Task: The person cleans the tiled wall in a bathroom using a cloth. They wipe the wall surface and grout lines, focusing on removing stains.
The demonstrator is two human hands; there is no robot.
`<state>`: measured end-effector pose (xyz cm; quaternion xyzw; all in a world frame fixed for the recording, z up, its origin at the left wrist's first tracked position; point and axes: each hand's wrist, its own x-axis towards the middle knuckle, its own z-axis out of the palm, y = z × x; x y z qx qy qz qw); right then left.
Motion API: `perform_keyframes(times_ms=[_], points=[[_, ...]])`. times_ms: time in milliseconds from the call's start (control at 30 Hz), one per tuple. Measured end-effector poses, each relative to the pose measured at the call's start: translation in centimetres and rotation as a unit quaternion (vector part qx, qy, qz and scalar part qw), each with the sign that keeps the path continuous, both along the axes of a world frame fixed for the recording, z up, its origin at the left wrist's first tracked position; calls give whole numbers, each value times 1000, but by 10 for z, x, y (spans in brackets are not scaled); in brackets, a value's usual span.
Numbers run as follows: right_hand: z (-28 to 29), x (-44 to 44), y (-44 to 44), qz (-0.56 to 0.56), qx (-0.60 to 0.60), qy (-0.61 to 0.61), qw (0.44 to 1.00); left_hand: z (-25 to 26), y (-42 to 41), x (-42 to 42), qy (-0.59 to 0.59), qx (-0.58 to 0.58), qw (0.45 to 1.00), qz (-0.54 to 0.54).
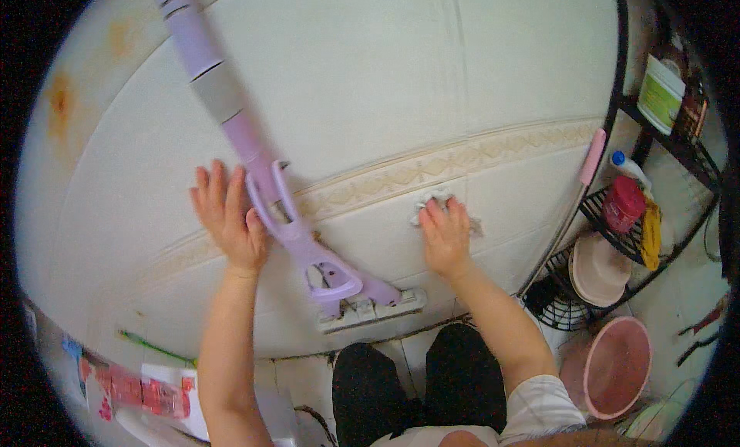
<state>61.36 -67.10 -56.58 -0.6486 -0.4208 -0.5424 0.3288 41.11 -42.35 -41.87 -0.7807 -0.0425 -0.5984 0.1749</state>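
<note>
My right hand (446, 239) presses a crumpled white cloth or wad of tissue (435, 199) against the white tiled wall (370, 71). The wad sits just below a patterned beige border strip (422, 165). Fingers apart, my left hand (231, 224) lies against the wall to the left of a lilac flat squeeze mop (309, 247). Its thumb is at the edge of the mop's lilac frame; whether it touches is unclear. The mop leans diagonally up the wall, its flat head (376, 311) low down between my two forearms.
On the right, a black wire corner rack (665, 158) holds bottles and a red jar (624, 204). A pink-handled pole (592, 158) leans beside it. Below stands a pink bucket (618, 369). Pink-red packages (144, 392) lie at lower left, near a thin green stick (156, 347).
</note>
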Motion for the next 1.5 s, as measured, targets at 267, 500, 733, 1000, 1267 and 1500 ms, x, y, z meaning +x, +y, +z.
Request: perform_keyframes(times_ms=[267,500,733,1000,1267,1500], points=[[-12,14,-1,0,4,15,1000,-113,-115,5,-59,-390,891,-226],[-15,18,-6,4,-14,33,999,-90,-113,-10,91,-522,833,-161],[-23,23,-4,-5,-8,18,1000,-68,-77,-71,40,-488,871,-42],[-27,23,-5,2,-15,25,1000,-67,-5,-124,-112,-313,929,161],[11,23,-15,-28,77,75,994,-68,15,-113,-100,-284,930,211],[35,-92,123,20,23,78,997,-73,17,-107,-115,-251,932,234]])
